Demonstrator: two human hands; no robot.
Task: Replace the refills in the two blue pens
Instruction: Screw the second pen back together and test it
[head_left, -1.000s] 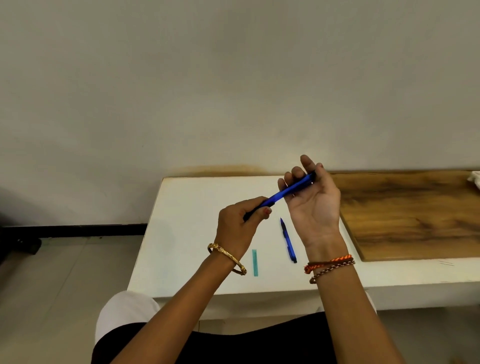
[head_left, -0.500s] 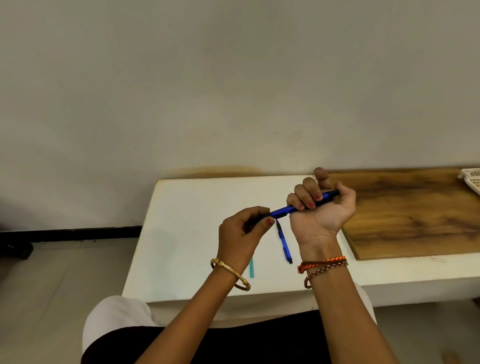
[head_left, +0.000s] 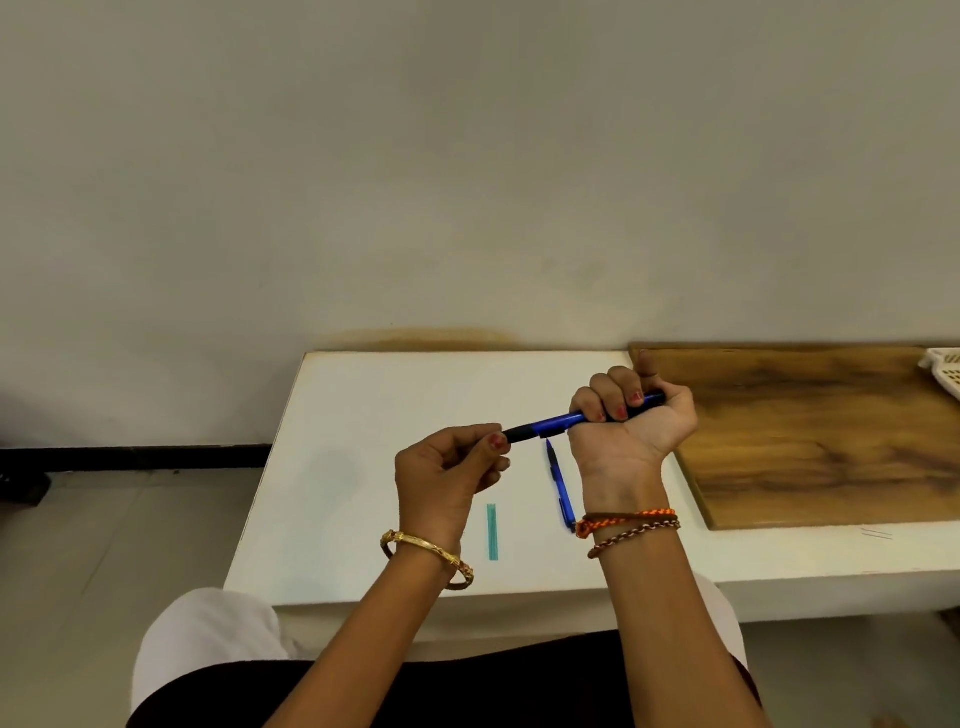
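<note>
A blue pen (head_left: 558, 422) with a dark grip section is held level above the white table (head_left: 363, 415). My right hand (head_left: 631, 426) is fisted around its barrel, and my left hand (head_left: 452, 467) pinches its dark tip end between thumb and fingers. A second blue pen (head_left: 560, 483) lies on the table below, between my wrists. Near the front edge, thin teal refills (head_left: 492, 531) lie side by side.
A wooden board (head_left: 810, 431) covers the table's right part. A white perforated basket (head_left: 943, 371) shows at the right edge. The wall stands right behind the table; the floor is to the left.
My right hand has rolled from an open-palmed hold into a fist around the barrel, lowering the pen to near level. My left hand slid to the dark tip end.
</note>
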